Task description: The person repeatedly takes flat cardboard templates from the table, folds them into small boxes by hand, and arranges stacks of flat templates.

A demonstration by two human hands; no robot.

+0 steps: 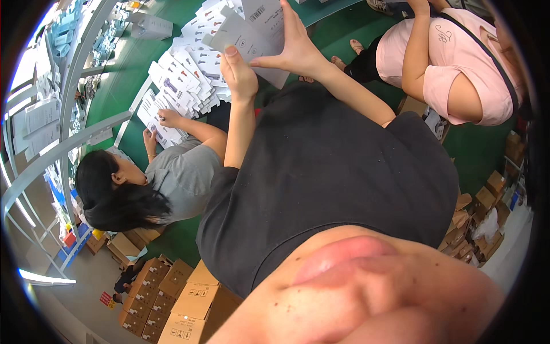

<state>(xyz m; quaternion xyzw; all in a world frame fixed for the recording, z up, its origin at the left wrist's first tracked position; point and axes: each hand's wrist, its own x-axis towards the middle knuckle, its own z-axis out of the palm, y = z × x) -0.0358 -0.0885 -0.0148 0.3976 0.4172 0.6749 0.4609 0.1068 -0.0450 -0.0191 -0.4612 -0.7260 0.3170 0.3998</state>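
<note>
A white carton (243, 37), partly opened out with printed panels, stands between my two hands at the top of the view. My left hand (239, 74) is at its near left side, thumb raised against the board and the other fingers partly hidden. On the right side, my right hand (298, 49) spans the carton, with thumb and fingers wide apart along its panel. Beside my left hand, many flat white cartons (177, 83) with small coloured pictures lie overlapping in a heap on the green table (109, 97).
At my left, a co-worker in a grey shirt (186, 186) handles cartons from the heap. Another person in a pink top (458, 63) stands to the right. Metal rack bars (74, 126) run along the left. Brown boxes (189, 304) are stacked at lower left.
</note>
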